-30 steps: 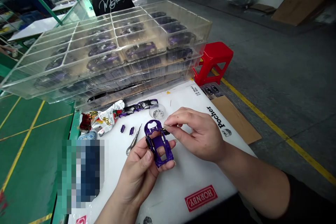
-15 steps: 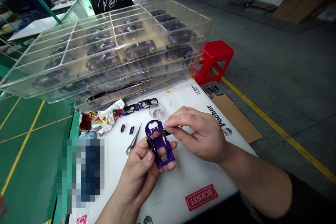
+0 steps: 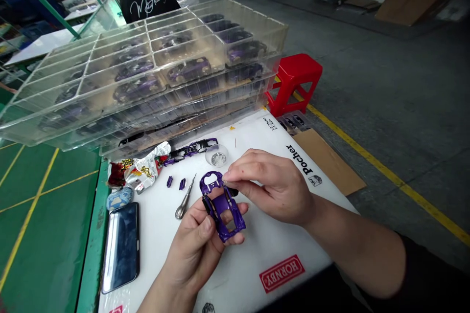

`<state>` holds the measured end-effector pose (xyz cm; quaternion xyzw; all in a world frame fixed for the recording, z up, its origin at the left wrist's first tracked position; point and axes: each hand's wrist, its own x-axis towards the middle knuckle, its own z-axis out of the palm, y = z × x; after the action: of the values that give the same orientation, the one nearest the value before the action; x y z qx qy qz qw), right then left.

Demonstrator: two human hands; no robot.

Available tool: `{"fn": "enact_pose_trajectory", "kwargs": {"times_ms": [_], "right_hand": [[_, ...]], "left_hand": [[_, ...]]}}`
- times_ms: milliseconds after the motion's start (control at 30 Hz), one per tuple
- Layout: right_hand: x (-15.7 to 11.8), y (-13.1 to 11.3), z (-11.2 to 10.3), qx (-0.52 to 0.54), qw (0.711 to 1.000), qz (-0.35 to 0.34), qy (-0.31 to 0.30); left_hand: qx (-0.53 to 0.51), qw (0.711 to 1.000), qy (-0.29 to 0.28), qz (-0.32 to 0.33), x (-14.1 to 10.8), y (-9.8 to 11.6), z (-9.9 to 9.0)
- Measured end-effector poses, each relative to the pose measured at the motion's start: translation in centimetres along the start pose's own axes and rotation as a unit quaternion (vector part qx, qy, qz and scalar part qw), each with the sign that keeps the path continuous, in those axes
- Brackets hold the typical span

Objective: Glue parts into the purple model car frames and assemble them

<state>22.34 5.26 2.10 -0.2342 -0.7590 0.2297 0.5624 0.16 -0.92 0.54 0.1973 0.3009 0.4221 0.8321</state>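
My left hand (image 3: 200, 242) grips a purple toy car body (image 3: 221, 203) with window openings and black parts along its sides. The shell is tilted, its open inside partly visible. My right hand (image 3: 273, 186) is at the shell's upper right edge, thumb and fingertips pinched together; anything between them is too small to make out. Just beyond the hands stands a small clear dish (image 3: 217, 155) of tiny silvery pieces. A screwdriver-like tool with a thin tip (image 3: 185, 199) lies left of the shell, near two small purple parts (image 3: 182, 184).
Stacked clear trays (image 3: 216, 54) of purple car bodies fill the back. More purple and black parts (image 3: 193, 150) lie before them. A phone (image 3: 122, 247), snack wrapper (image 3: 147, 168) and blue packet (image 3: 119, 198) line the left edge. A red stool (image 3: 295, 80) stands behind right; a person (image 3: 150, 2) sits beyond.
The view has shifted slightly, so the trays and stool appear a little further left. Both hands keep nearly the same pose at the car body, with the right fingertips still pinched at its edge.
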Motion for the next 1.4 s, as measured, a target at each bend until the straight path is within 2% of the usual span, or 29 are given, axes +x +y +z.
{"fn": "enact_pose_trajectory", "kwargs": {"times_ms": [400, 533, 700, 1167, 1400], "right_hand": [[-0.1, 0.2, 0.0, 0.017, 1.000, 0.002, 0.004], [-0.1, 0.2, 0.1, 0.025, 1.000, 0.012, 0.003], [-0.1, 0.2, 0.2, 0.031, 0.999, 0.022, 0.004], [-0.4, 0.3, 0.3, 0.055, 0.998, 0.041, 0.009], [-0.3, 0.2, 0.5, 0.059, 0.995, 0.074, 0.023]], "left_hand": [[-0.001, 1.000, -0.026, -0.001, 0.0, 0.2, 0.1], [-0.010, 0.999, -0.032, -0.012, -0.1, 0.0, -0.4], [-0.020, 0.999, -0.032, 0.004, -0.1, -0.2, -0.9], [-0.040, 0.996, -0.075, 0.009, 0.1, 0.0, -0.7], [-0.015, 0.998, -0.051, 0.023, 0.2, 0.0, -0.2]]}}
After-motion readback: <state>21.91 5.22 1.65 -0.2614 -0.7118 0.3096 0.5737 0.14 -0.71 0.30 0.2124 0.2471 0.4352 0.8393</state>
